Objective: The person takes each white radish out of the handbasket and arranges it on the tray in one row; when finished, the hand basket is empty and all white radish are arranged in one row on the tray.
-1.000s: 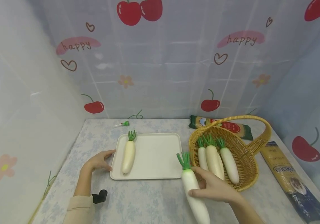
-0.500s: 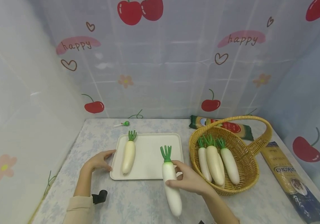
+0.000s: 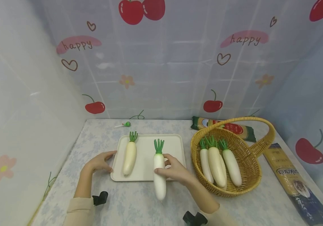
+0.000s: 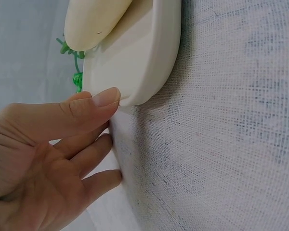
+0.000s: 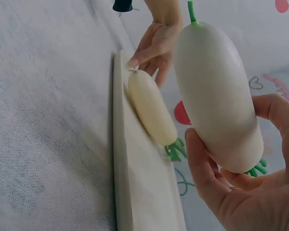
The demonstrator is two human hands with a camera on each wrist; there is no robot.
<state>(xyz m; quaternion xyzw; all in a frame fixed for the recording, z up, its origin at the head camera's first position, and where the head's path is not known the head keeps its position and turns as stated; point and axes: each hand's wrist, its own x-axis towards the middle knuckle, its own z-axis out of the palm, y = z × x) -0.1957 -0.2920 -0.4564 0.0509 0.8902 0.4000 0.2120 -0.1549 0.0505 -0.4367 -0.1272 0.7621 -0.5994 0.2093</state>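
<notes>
A white radish with green stalk stubs is held in my right hand, thumb on one side and fingers on the other. The right wrist view shows this radish lifted above the tray's level. A cream radish lies lengthwise on the left part of the white tray. My left hand is at the tray's left edge, thumb and forefinger spread along it. In the left wrist view, the left thumb touches the tray's corner and the other fingers are loosely extended.
On the right stands a wicker basket with several radishes inside. Behind it lies a green-ended packet. A gold and blue packet lies along the right side. A green lollipop is behind the tray.
My right hand has carried the white radish leftward and forward from beside the basket to over the tray's front edge. The left hand and tray have stayed put.
</notes>
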